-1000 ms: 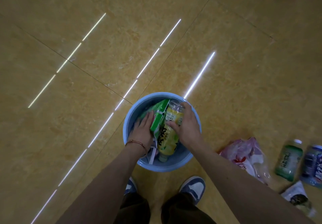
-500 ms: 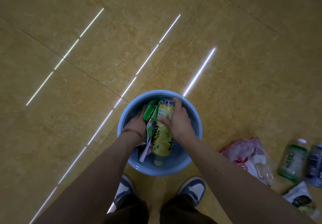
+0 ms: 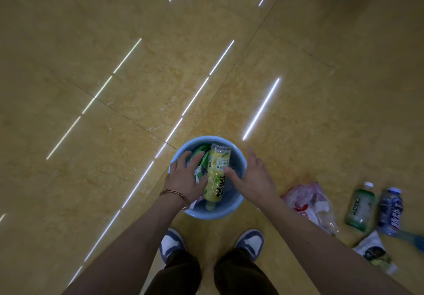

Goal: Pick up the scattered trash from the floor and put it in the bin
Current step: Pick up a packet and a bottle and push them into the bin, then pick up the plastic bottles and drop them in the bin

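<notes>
Released yellow bottle [image 3: 216,175] from right hand [image 3: 254,177], fingers now spread over blue bin [image 3: 213,214] rim. Left hand [image 3: 185,175] flat, fingers apart, over green wrapper [image 3: 202,157]. Both items inside bin, bottle cap toward near wall.

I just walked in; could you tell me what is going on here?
A person stands over a blue bin, hands open. The left hand is over green wrappers inside; the right hand is beside a yellow bottle. A pink bag, green bottle, dark bottle and snack packet lie on the floor.
</notes>
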